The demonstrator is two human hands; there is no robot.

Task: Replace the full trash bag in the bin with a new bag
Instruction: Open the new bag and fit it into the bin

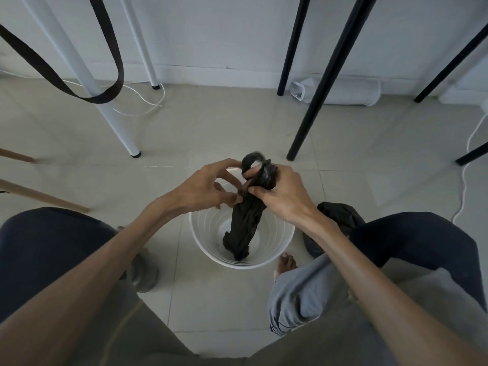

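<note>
A white round bin (203, 243) stands on the tiled floor between my knees, with no liner in it. Over it hangs a crumpled black new bag (244, 225), its lower end dangling inside the bin. My right hand (281, 192) grips the bag's bunched upper end. My left hand (208, 187) sits right beside it, fingers curled and pinching at the bag's top edge. A filled black trash bag (340, 216) lies on the floor to the right of the bin, partly hidden behind my right forearm and knee.
White table legs (111, 112) stand at the left and black legs (319, 85) at the right, beyond the bin. A dark strap (116, 62) hangs at the top left. White cables (148, 101) run along the floor. My bare foot (286, 264) rests by the bin.
</note>
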